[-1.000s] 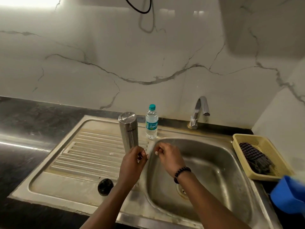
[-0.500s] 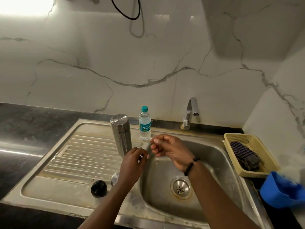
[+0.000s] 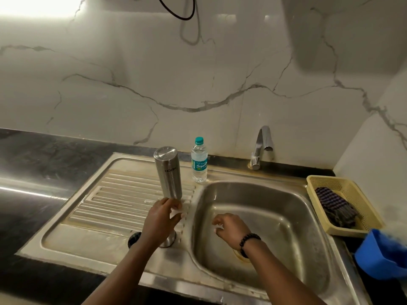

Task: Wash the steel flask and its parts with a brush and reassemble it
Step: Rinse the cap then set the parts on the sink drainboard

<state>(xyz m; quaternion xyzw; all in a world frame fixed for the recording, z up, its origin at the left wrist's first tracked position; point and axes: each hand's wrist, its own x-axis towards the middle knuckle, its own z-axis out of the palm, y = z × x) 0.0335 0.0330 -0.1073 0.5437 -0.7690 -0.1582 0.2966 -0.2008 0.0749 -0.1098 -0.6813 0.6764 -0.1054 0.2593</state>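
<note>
1. Lower centre: left hand (image 3: 161, 219) pinches a small whitish part (image 3: 175, 212) above a steel cup-like piece (image 3: 168, 239) on the drainboard; black cap (image 3: 134, 238) just beside.
2. Right of centre: right hand (image 3: 229, 226) hangs over the sink basin (image 3: 286, 216), fingers loosely curled, holding nothing.
3. Mid-frame: steel flask (image 3: 168, 172) stands inverted on the drainboard, apparently draining.
4. Judgement: washing looks largely done; reassembly remains. No brush visible.

Silver flask (image 3: 168, 172), teal-capped bottle (image 3: 199, 160), yellow basket (image 3: 361, 203), dark checked cloth (image 3: 334, 205)
</note>
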